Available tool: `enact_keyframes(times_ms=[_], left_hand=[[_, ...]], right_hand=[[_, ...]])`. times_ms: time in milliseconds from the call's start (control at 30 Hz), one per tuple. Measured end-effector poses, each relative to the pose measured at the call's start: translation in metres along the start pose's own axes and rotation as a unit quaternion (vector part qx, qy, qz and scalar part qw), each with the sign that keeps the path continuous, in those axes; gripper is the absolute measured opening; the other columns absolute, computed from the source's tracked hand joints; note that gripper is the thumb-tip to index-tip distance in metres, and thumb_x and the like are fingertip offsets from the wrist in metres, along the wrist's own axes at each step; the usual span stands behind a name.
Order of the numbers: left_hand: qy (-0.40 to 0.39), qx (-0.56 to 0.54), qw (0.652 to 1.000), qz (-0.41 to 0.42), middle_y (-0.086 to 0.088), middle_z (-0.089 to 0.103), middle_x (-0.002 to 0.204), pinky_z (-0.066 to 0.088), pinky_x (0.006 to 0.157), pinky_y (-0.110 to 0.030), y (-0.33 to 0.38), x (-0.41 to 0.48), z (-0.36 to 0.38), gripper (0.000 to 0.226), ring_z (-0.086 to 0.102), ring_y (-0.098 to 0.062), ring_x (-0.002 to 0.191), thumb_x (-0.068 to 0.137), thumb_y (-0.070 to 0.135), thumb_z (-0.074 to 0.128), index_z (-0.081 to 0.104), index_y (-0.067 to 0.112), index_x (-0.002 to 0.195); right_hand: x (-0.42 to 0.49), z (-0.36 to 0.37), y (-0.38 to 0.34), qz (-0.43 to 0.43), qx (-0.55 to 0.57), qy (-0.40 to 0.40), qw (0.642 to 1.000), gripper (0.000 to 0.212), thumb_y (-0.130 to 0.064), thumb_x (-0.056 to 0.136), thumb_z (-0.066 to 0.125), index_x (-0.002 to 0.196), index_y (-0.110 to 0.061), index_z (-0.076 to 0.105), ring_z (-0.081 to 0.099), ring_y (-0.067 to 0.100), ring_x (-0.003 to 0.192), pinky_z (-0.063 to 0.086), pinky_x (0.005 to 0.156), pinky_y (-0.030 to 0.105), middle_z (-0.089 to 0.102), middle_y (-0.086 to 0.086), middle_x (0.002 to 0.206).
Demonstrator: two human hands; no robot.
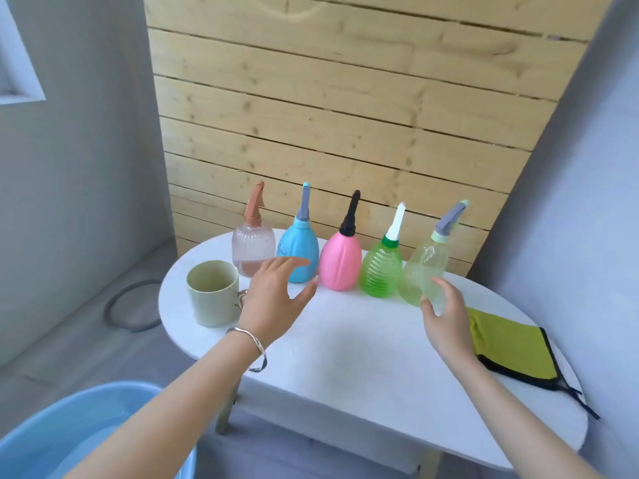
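Several spray bottles stand in a row at the back of a white oval table (363,368): a clear ribbed bottle (253,248) with a brown nozzle, a blue bottle (300,248), a pink bottle (340,262), a green ribbed bottle (381,269) and a pale yellow-green see-through bottle (423,271) with a grey trigger. My left hand (273,299) hovers open with spread fingers in front of the clear and blue bottles, holding nothing. My right hand (446,319) is open just in front of the yellow-green bottle, fingers near its base; contact is unclear.
A beige mug (212,293) stands at the table's left end, beside my left wrist with its silver bangle. A yellow-green cloth (511,344) with black trim lies at the right end. A blue basin (86,433) of water sits on the floor lower left. A wooden plank wall stands behind the table.
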State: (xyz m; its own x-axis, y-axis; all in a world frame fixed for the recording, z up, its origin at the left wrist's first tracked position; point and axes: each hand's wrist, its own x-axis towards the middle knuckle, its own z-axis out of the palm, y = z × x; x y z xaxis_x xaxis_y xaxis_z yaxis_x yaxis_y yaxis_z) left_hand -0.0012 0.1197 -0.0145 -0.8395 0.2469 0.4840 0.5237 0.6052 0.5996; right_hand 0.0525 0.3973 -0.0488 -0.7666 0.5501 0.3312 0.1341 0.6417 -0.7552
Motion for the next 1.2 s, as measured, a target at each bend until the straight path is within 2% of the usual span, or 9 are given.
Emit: enact_keyframes(times_ms=[100, 200, 467, 567, 667, 800, 967, 1067, 1200], left_hand=[[-0.073, 0.033, 0.997, 0.009, 0.0, 0.063, 0.118, 0.04, 0.096, -0.032, 0.019, -0.023, 0.034, 0.072, 0.052, -0.022, 0.116, 0.076, 0.066, 0.034, 0.061, 0.016, 0.121], [-0.111, 0.063, 0.992, 0.009, 0.0, 0.059, 0.127, 0.035, 0.102, -0.03, 0.031, -0.036, 0.056, 0.083, 0.048, -0.022, 0.123, 0.072, 0.07, 0.027, 0.058, 0.016, 0.127], [-0.147, 0.08, 0.986, 0.0, -0.001, 0.057, 0.133, 0.035, 0.104, -0.032, 0.035, -0.061, 0.068, 0.076, 0.047, -0.022, 0.126, 0.078, 0.064, 0.026, 0.057, 0.016, 0.129], [-0.057, 0.072, 0.996, 0.014, -0.002, 0.063, 0.119, 0.048, 0.089, -0.037, 0.02, -0.066, 0.051, 0.05, 0.059, -0.026, 0.108, 0.088, 0.045, 0.04, 0.062, 0.014, 0.12], [0.032, 0.022, 0.995, -0.094, 0.002, 0.064, 0.108, 0.049, 0.08, -0.035, 0.002, -0.067, 0.022, 0.018, 0.059, -0.019, 0.094, 0.093, 0.023, 0.055, 0.061, 0.017, 0.109], [0.043, -0.157, 0.925, -0.344, -0.005, 0.064, 0.098, 0.052, 0.079, -0.036, -0.008, -0.053, -0.003, 0.016, 0.06, -0.023, 0.082, 0.095, 0.029, 0.052, 0.059, 0.014, 0.097], [0.066, -0.395, 0.734, -0.549, -0.004, 0.053, 0.08, 0.045, 0.052, -0.024, -0.013, -0.029, 0.013, 0.033, 0.052, -0.014, 0.056, 0.089, 0.035, 0.062, 0.053, 0.005, 0.1], [0.092, -0.409, 0.713, -0.562, -0.002, 0.047, 0.064, 0.035, 0.052, -0.02, -0.023, -0.019, 0.022, 0.031, 0.039, -0.01, 0.029, 0.086, 0.035, 0.066, 0.054, 0.007, 0.082], [0.099, -0.452, 0.704, -0.539, 0.001, 0.041, 0.059, 0.028, 0.04, -0.013, -0.033, -0.009, 0.023, 0.026, 0.031, -0.007, 0.027, 0.087, 0.032, 0.067, 0.055, 0.014, 0.072]], right_hand=[[0.006, -0.036, 0.069, 0.115, -0.215, -0.026, 0.969, 0.056, -0.038, 0.095, 0.049, 0.146, -0.022, 0.033, 0.015, 0.034, 0.144, 0.015, 0.116, 0.045, 0.019, 0.012, 0.157], [0.003, -0.056, 0.099, 0.188, -0.281, -0.106, 0.935, 0.06, -0.054, 0.095, 0.033, 0.148, -0.027, 0.028, 0.016, 0.035, 0.141, 0.011, 0.115, 0.046, 0.023, 0.01, 0.155], [-0.063, -0.031, 0.053, -0.024, -0.305, -0.169, 0.937, 0.055, -0.062, 0.09, 0.026, 0.134, -0.037, 0.048, 0.034, 0.023, 0.127, 0.025, 0.103, 0.037, 0.044, -0.001, 0.137], [-0.078, -0.018, 0.043, -0.071, -0.313, -0.241, 0.916, 0.061, -0.072, 0.087, 0.016, 0.143, -0.051, 0.027, 0.007, 0.03, 0.144, 0.004, 0.115, 0.044, 0.016, -0.007, 0.157], [-0.08, 0.004, 0.029, -0.069, -0.321, -0.299, 0.896, 0.061, -0.069, 0.09, 0.017, 0.147, -0.05, 0.005, -0.017, 0.033, 0.145, -0.012, 0.114, 0.052, -0.012, -0.01, 0.159], [-0.097, 0.055, -0.013, -0.119, -0.3, -0.333, 0.886, 0.063, -0.068, 0.091, 0.017, 0.148, -0.046, 0.002, -0.019, 0.034, 0.144, -0.013, 0.115, 0.054, -0.014, -0.006, 0.159], [-0.104, 0.098, -0.045, -0.128, -0.298, -0.336, 0.884, 0.068, -0.071, 0.089, 0.013, 0.149, -0.043, 0.002, -0.017, 0.038, 0.144, -0.012, 0.113, 0.057, -0.012, -0.002, 0.16], [-0.11, 0.107, -0.049, -0.133, -0.29, -0.333, 0.887, 0.092, -0.085, 0.067, -0.009, 0.149, -0.044, 0.002, -0.016, 0.038, 0.144, -0.012, 0.113, 0.057, -0.012, -0.003, 0.16], [-0.11, 0.113, -0.053, -0.138, -0.288, -0.325, 0.89, 0.103, -0.078, 0.053, -0.024, 0.148, -0.046, 0.0, -0.017, 0.037, 0.144, -0.011, 0.114, 0.057, -0.013, -0.004, 0.16]])
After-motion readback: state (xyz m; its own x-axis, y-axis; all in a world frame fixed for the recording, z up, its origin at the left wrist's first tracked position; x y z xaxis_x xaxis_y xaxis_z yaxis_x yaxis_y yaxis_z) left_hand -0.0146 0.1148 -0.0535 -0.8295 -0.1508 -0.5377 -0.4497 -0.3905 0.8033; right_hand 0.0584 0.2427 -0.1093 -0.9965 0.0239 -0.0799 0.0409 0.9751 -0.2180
